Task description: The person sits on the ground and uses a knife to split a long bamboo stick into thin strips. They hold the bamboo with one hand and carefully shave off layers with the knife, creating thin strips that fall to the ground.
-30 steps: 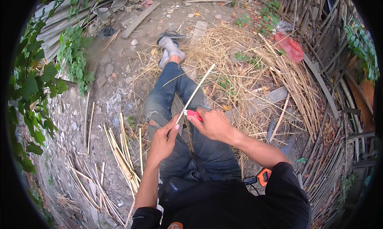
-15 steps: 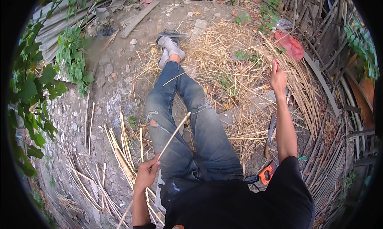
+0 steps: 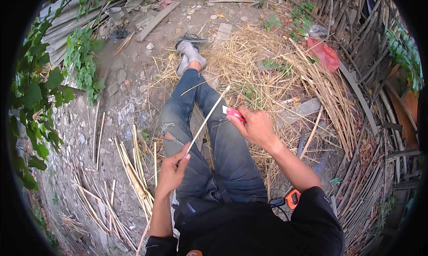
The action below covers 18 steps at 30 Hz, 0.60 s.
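Observation:
My left hand (image 3: 173, 170) pinches a thin pale bamboo strip (image 3: 207, 117), which slants up and away over my legs. Its lower end seems to run back beneath my left forearm. In my right hand (image 3: 256, 127) is a red utility knife (image 3: 234, 113), its pale tip pointing left toward the strip. A small gap shows between knife and strip. Both hands are above my outstretched legs in torn jeans (image 3: 240, 160).
Split bamboo pieces (image 3: 138, 184) lie by my left side. Right of my legs are straw-like shavings (image 3: 249, 55), a long bundle of strips (image 3: 332, 95), a red plastic bag (image 3: 324, 55) and an orange tool handle (image 3: 293, 199). A wooden fence (image 3: 370, 28) borders the right.
My right hand has swung in from the far right, bringing the knife beside the strip. My left hand has moved slightly forward and right, still pinching the strip.

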Each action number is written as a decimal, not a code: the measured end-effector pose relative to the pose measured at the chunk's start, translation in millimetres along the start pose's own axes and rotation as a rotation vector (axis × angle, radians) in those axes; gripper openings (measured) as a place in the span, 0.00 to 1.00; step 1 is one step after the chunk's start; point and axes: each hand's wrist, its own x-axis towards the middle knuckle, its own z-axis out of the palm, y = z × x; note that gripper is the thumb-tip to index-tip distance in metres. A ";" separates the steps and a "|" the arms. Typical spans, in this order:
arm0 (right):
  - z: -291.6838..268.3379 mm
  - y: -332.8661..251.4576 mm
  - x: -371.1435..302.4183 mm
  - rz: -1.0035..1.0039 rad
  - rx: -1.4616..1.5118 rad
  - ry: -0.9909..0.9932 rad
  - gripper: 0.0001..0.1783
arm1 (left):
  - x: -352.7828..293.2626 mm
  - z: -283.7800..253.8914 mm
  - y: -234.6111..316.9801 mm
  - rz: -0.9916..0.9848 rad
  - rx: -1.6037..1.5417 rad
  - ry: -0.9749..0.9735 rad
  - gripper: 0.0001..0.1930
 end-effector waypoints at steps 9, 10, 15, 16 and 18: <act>13.3 18.1 11.1 0.107 0.153 0.188 0.24 | -2.3 7.8 -12.4 0.136 0.010 0.020 0.21; 13.2 18.6 16.4 0.104 0.197 0.227 0.24 | -3.4 6.7 -12.4 0.130 0.010 0.015 0.21; 9.6 25.7 39.5 -0.186 0.143 0.385 0.16 | -6.7 7.5 -13.0 0.129 0.031 0.001 0.21; 11.2 29.7 43.0 -0.238 0.131 0.398 0.14 | -8.2 6.6 -8.6 0.113 0.045 0.000 0.21; 15.7 41.8 42.8 -0.253 0.129 0.337 0.11 | -9.0 7.5 -4.9 0.111 0.053 0.000 0.20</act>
